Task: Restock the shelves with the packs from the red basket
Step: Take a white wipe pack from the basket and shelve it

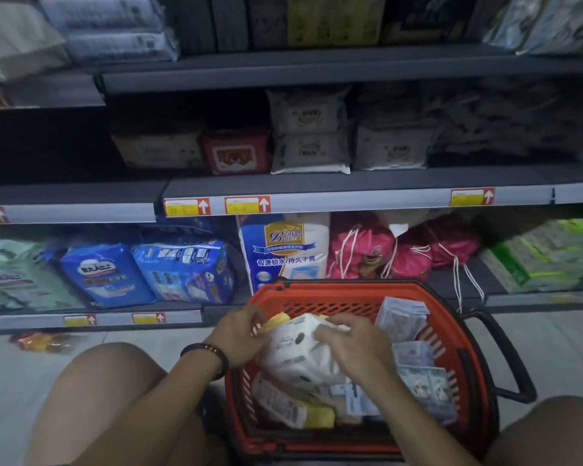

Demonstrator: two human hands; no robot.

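Both the left hand [239,334] and the right hand [354,341] are bare, and the forearms are uncovered down to the bottom edge. A dark, glossy beaded bracelet [206,355] with a few reddish-brown beads circles the left wrist. The left knee [115,381] and right knee [559,428] are bare as well. The fingers [342,322] look slightly blurred.

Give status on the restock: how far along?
Done: can't tell; the middle shelf carries similar white packs. In hand: left hand and right hand hold a white pack in the red basket. Left: bluish packs and a second white pack lie there.
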